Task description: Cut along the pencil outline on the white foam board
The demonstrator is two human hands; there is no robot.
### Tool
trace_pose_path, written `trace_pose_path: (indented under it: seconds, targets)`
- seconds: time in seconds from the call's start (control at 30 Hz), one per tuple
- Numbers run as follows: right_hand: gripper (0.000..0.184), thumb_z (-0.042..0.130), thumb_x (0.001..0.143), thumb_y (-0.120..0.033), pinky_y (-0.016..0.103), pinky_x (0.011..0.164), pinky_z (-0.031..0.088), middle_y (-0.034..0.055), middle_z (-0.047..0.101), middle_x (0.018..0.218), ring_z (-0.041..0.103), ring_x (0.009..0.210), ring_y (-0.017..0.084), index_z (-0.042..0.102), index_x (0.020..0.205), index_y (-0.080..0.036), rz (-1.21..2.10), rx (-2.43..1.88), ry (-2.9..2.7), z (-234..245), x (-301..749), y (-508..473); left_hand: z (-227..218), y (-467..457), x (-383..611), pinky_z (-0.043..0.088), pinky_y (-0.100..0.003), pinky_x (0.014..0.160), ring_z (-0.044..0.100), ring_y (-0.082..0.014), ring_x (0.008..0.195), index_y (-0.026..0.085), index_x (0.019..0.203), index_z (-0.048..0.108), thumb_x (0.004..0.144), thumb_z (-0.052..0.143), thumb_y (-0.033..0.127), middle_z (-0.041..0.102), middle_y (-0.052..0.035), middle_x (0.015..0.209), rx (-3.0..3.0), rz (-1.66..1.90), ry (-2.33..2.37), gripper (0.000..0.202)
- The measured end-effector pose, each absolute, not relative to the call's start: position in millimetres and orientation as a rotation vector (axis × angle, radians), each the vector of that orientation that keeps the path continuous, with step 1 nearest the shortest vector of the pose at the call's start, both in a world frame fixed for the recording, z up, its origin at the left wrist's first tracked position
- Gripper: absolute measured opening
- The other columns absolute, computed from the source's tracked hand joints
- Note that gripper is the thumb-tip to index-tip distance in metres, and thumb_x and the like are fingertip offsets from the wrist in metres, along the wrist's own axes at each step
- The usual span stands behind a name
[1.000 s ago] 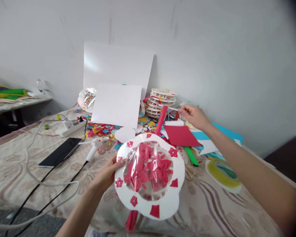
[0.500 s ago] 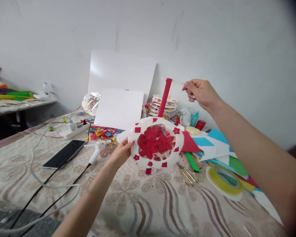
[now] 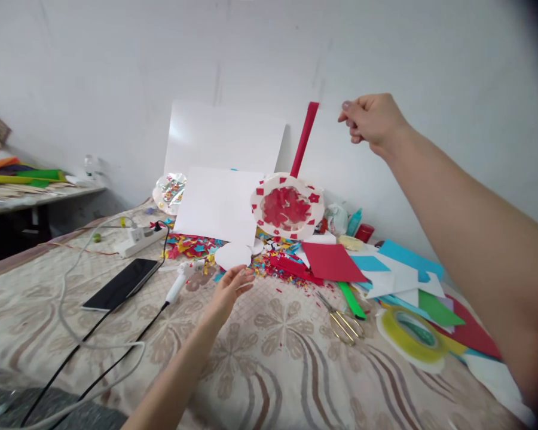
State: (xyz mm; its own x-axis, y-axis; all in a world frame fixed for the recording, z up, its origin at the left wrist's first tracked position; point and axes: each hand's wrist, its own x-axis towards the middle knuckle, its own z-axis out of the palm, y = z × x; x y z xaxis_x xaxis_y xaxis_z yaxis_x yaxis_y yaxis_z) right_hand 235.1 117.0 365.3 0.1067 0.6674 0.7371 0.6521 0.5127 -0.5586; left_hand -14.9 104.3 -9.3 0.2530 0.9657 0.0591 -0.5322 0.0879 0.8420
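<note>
A round white paper lantern (image 3: pixel 287 206), with red cut-outs on its rim and red paper pieces behind a clear centre, hangs in the air above the far side of the bed. A long red strip (image 3: pixel 305 140) rises from its top. My right hand (image 3: pixel 372 122) is raised beside the strip's upper end, fingers pinched together; the link between fingers and strip is too faint to make out. My left hand (image 3: pixel 231 286) hovers low over the patterned bedspread (image 3: pixel 273 358), fingers loosely apart, holding nothing, well below the lantern.
Scissors (image 3: pixel 341 319) and a yellow tape roll (image 3: pixel 410 334) lie at the right, beside coloured paper sheets (image 3: pixel 332 260). A black phone (image 3: pixel 121 283), a glue gun (image 3: pixel 179 280), cables and a power strip (image 3: pixel 141 236) lie at the left. White sheets (image 3: pixel 217 203) lean against the wall.
My right hand rose and lifted the lantern up and away by its red strip. My left hand let go of the lantern's rim and stayed low.
</note>
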Motion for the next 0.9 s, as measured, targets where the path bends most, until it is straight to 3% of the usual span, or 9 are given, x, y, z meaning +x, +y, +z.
trace_pose_path:
  seconds: [0.17,0.43,0.7,0.9]
  targets:
    - [0.030,0.047,0.098,-0.021,0.018,0.045,0.026,-0.0056,0.044,0.060,0.032,0.044,-0.003,0.054,0.073,-0.005,-0.112,-1.286,-1.470,385,231,122,-16,98,-11,0.049,-0.026,0.067,0.067,-0.0169,0.075,0.015,0.095,0.064,0.064,0.081,0.046,0.073,-0.0096,0.091,0.996,1.172,0.710,0.047]
    - [0.029,0.047,0.096,-0.020,0.021,0.047,0.026,-0.0053,0.043,0.061,0.031,0.047,-0.003,0.053,0.072,-0.006,-0.125,-1.337,-1.415,391,231,122,-26,102,-12,0.045,-0.023,0.062,0.065,-0.0149,0.069,0.017,0.073,0.062,0.065,0.077,0.052,0.073,-0.0086,0.085,1.089,1.120,0.793,0.039]
    - [0.031,0.048,0.094,-0.025,0.027,0.050,0.025,-0.0044,0.045,0.065,0.031,0.049,-0.002,0.055,0.073,-0.004,-0.103,-1.310,-1.425,393,240,117,-32,105,-11,0.045,-0.025,0.063,0.065,-0.0163,0.071,0.017,0.071,0.061,0.066,0.073,0.059,0.074,-0.0105,0.088,1.158,1.043,0.800,0.044]
    - [0.034,0.048,0.098,-0.019,0.025,0.046,0.026,-0.0046,0.041,0.056,0.031,0.044,0.003,0.055,0.064,-0.013,-0.083,-1.288,-1.436,396,245,114,-39,110,-9,0.044,-0.024,0.060,0.064,-0.0148,0.069,0.017,0.074,0.060,0.061,0.073,0.065,0.073,-0.0074,0.084,1.207,0.994,0.816,0.051]
